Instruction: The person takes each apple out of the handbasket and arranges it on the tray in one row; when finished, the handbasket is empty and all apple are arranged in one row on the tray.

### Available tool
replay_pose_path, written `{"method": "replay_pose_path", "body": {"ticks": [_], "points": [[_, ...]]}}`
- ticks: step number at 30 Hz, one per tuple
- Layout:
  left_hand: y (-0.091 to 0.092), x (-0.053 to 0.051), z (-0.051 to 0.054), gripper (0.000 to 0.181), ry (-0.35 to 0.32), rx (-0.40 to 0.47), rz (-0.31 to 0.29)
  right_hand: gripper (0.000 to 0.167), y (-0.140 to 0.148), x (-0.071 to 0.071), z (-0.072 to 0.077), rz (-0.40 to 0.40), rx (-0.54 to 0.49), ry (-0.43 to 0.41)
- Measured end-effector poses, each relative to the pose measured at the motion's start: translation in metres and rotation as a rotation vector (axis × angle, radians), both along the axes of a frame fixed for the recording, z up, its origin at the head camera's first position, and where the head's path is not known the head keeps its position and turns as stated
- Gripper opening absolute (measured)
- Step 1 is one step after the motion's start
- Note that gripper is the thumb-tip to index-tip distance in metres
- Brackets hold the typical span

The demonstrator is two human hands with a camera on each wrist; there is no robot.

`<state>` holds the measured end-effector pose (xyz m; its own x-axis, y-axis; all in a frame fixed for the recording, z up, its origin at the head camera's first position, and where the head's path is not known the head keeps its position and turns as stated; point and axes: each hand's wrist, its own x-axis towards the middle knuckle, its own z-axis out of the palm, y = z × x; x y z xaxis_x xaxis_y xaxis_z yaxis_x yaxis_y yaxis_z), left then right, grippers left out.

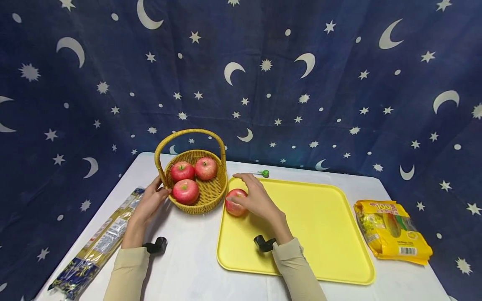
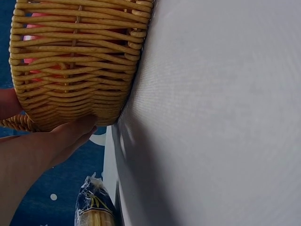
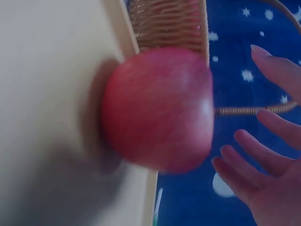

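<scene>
A wicker basket [image 1: 211, 196] with a tall arched handle holds three red apples [image 1: 185, 192]. At the basket's left side, my left hand [image 1: 150, 200] grips it near the handle's foot; in the left wrist view the fingers [image 2: 75, 132] lie against the woven wall, the thumb by the rim. Another apple [image 3: 160, 110] sits on the left end of a yellow tray [image 1: 301, 234], close to the basket. Over this apple is my right hand [image 1: 260, 200], fingers spread and relaxed. The right wrist view shows a gap between that hand and the apple.
Left of the basket lies a long clear-and-blue packet [image 1: 101, 242] of what looks like dry noodles. A yellow food package [image 1: 391, 232] rests right of the tray. Behind the tray is a small green item [image 1: 265, 173]. A starry blue cloth [image 1: 263, 104] hangs behind the white table.
</scene>
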<state>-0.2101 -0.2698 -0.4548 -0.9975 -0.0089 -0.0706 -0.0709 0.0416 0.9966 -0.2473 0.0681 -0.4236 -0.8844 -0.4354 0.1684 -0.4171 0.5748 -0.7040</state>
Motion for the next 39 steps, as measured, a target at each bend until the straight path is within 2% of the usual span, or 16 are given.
{"method": "replay_pose_path", "body": {"ticks": [8, 14, 17, 21, 29, 34, 39], "points": [[-0.006, -0.001, 0.003, 0.076, 0.012, 0.015, -0.004, 0.069, -0.035, -0.019, 0.016, 0.157, -0.012, -0.045], [-0.009, 0.001, 0.004, 0.075, 0.011, -0.01, -0.002, 0.072, -0.06, -0.03, 0.019, 0.216, 0.002, -0.096], [-0.01, 0.002, 0.005, 0.075, 0.007, -0.007, 0.002, 0.075, -0.073, -0.035, 0.017, 0.225, 0.012, -0.122], [-0.013, 0.002, 0.004, 0.075, 0.01, 0.002, 0.002, 0.076, -0.092, -0.038, 0.015, 0.243, 0.055, -0.117], [-0.014, 0.002, 0.003, 0.075, 0.015, -0.009, -0.017, 0.067, -0.12, -0.039, 0.004, 0.286, 0.058, -0.135], [-0.009, 0.002, 0.001, 0.075, 0.005, -0.047, -0.036, 0.069, -0.127, -0.037, -0.006, 0.299, 0.137, -0.076], [-0.004, 0.0, 0.0, 0.074, -0.002, -0.03, -0.047, 0.073, -0.132, -0.035, -0.009, 0.3, 0.186, -0.059]]}}
